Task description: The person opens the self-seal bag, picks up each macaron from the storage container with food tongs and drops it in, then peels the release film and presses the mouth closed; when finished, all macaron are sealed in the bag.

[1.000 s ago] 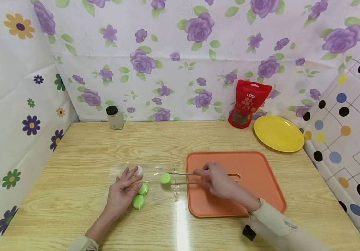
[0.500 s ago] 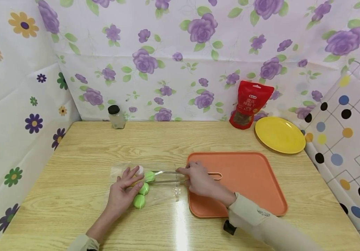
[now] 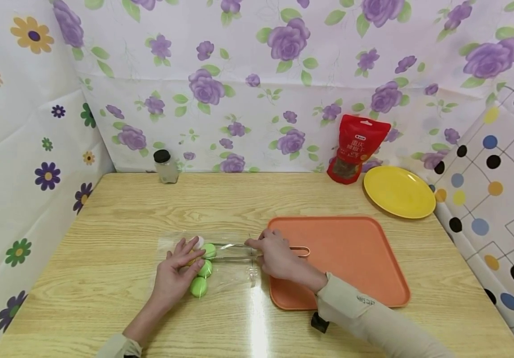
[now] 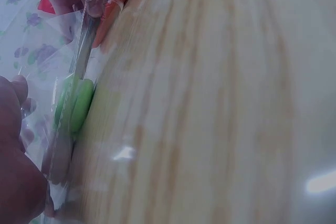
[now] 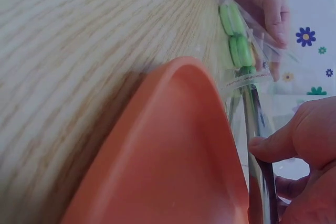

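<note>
A clear plastic bag (image 3: pixel 232 276) lies flat on the table with several macarons inside. Green macarons (image 3: pixel 199 287) show at its left end, with a white one (image 3: pixel 199 242) and a yellowish one partly hidden by fingers. My left hand (image 3: pixel 177 271) rests on that end, fingers spread over the film. From the bag's mouth on the right, metal tongs (image 3: pixel 230 258) reach in, their tips at the uppermost green macaron (image 3: pixel 209 251). Whether they still squeeze it, I cannot tell. My right hand (image 3: pixel 277 253) pinches the tongs' arms between thumb and fingers, just outside the mouth.
An orange tray (image 3: pixel 355 263) lies right of the bag, under the right hand and the tongs' looped end. Farther back stand a yellow plate (image 3: pixel 399 193), a red pouch (image 3: pixel 359 149) and a black-lidded jar (image 3: pixel 166 168). Patterned cloth walls edge the table.
The right hand has moved left, pushing the tongs deeper into the bag. The green macaron at their tips has gone from near the mouth to beside the others. The left hand stays in place.
</note>
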Available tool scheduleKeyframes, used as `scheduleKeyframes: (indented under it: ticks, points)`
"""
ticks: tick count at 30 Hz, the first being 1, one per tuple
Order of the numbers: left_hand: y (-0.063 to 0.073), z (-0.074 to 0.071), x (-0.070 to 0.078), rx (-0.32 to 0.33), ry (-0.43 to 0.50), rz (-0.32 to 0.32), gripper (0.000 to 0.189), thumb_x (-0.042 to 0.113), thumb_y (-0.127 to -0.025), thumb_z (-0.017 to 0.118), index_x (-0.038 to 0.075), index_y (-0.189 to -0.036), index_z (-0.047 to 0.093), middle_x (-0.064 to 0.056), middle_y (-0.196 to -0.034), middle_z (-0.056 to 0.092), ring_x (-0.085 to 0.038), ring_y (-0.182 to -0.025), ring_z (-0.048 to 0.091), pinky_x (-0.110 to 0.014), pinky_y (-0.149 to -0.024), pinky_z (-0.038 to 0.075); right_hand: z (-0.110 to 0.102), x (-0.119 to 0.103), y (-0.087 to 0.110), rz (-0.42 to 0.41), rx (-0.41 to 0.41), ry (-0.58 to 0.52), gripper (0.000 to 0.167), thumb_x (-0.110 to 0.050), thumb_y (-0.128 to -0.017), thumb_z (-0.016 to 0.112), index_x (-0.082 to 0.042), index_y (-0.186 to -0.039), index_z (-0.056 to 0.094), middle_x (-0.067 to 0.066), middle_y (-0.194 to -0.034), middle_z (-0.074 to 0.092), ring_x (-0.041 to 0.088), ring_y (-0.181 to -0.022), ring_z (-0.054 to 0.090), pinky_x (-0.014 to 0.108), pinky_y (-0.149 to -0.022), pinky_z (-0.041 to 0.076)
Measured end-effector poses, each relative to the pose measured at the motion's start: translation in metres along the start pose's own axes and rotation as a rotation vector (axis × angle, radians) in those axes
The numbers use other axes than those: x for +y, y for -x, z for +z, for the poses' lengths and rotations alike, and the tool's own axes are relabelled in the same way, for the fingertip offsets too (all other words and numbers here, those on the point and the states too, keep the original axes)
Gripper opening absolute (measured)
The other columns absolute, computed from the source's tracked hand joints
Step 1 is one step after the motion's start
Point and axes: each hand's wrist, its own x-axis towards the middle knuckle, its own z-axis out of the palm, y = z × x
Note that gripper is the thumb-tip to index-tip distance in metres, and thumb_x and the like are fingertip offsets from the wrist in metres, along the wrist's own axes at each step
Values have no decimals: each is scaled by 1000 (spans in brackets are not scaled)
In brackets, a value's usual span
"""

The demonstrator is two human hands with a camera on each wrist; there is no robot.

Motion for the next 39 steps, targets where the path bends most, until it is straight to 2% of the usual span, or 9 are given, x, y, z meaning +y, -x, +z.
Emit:
scheduleKeyframes:
  ticks: [16,21,24,26,28,35,39]
  points:
    - [-2,3,-3,-10,15,10,20,-7,-86,73,-9,-105,73,-29,-137,53,-57,-139,24,-79,-103,-2,-6,10,14,6,11,-55,50,7,-88,68,-12,-134,64,12,-106,53,26,-81,37,37,-63,26]
    - [-1,3,-3,-11,7,0,20,-5,-87,73,-7,-107,73,-27,-138,53,-55,-140,24,-77,-105,-3,-10,20,32,-43,96,-49,41,-2,-88,76,-11,-127,69,8,-98,53,24,-77,38,34,-61,29]
    - [-1,3,-4,-12,5,-6,20,-5,-87,73,-7,-107,73,-28,-138,53,-55,-140,24,-77,-105,-3,-15,31,49,-86,156,-34,39,1,-85,77,-9,-122,70,10,-93,54,22,-77,40,33,-62,32]
    - [0,3,-4,-14,6,-12,20,-5,-87,73,-7,-107,73,-28,-139,52,-55,-140,24,-76,-106,-3,-19,39,63,-82,181,-42,40,3,-84,77,-8,-122,69,11,-91,55,21,-76,41,33,-61,34]
    - [0,3,-5,-18,7,-16,21,-5,-87,73,-7,-108,73,-28,-139,52,-55,-140,23,-76,-106,-4,-25,48,78,-48,189,-65,43,7,-82,75,-6,-123,69,11,-90,54,20,-76,41,32,-61,35]
    - [-1,1,-7,-17,7,-14,21,-7,-87,73,-8,-108,72,-28,-140,51,-56,-140,22,-76,-105,-5,-49,79,131,150,170,-212,47,4,-86,73,-1,-132,63,11,-92,51,19,-73,42,29,-58,38]
    - [0,2,-5,-14,9,-13,20,-6,-87,72,-7,-108,73,-28,-139,52,-56,-140,21,-76,-105,-5,-59,96,157,217,256,-183,48,5,-82,77,2,-128,66,12,-93,55,23,-77,54,32,-61,48]
